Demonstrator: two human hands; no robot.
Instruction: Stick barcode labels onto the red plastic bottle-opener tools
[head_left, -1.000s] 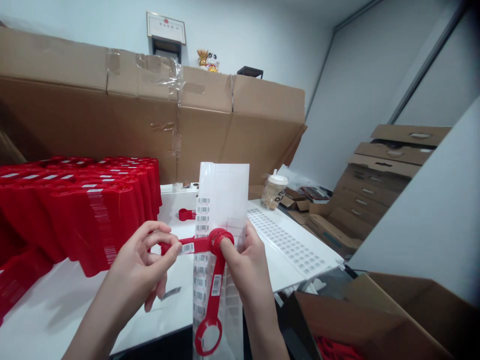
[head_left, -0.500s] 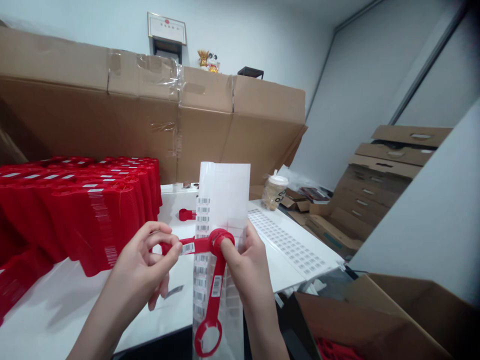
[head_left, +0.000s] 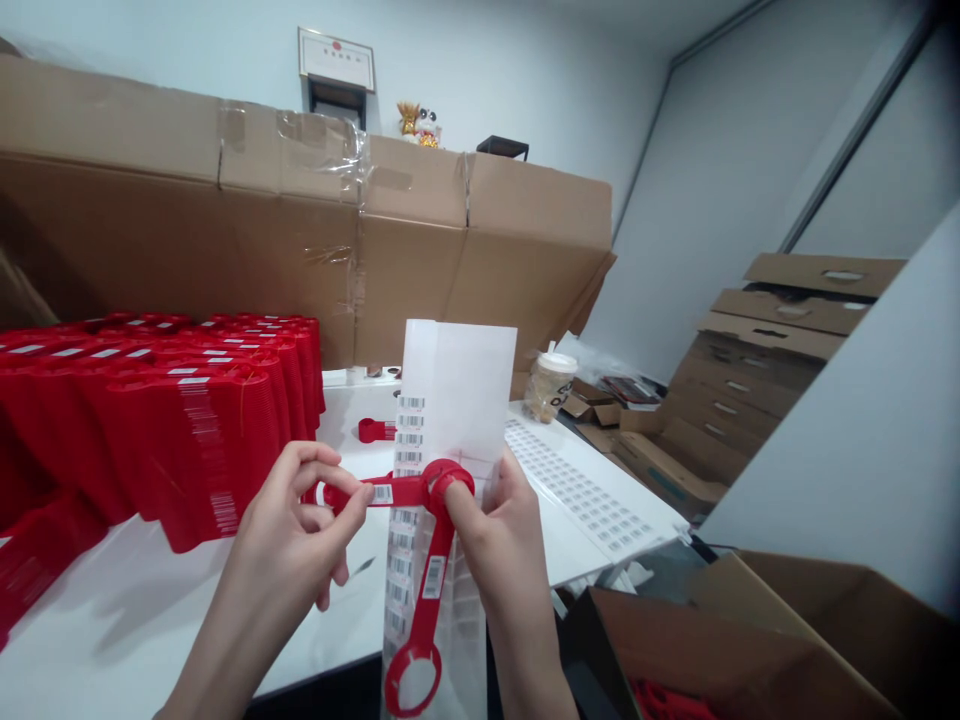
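Red ring-ended strips, two of them, lie before me across the front of an upright label sheet, their rings overlapping under my right thumb. Behind everything stands a wide, taped cardboard carton. The white surface extends beneath, bearing stacked red pieces at left with labels on their faces and tops. An open box containing red material sits at lower right; a flat label sheet covers the surface's right part. My right grip holds the overlapping rings against the upright sheet. My left grip is narrow, thumb and forefinger pinching the strip that runs leftward; the other strip hangs downward. A lidded cup stands beyond, near the carton. A single red piece lies behind the upright sheet, partly hidden. Smallest: one barcode label on the hanging strip, another beside my left thumb.
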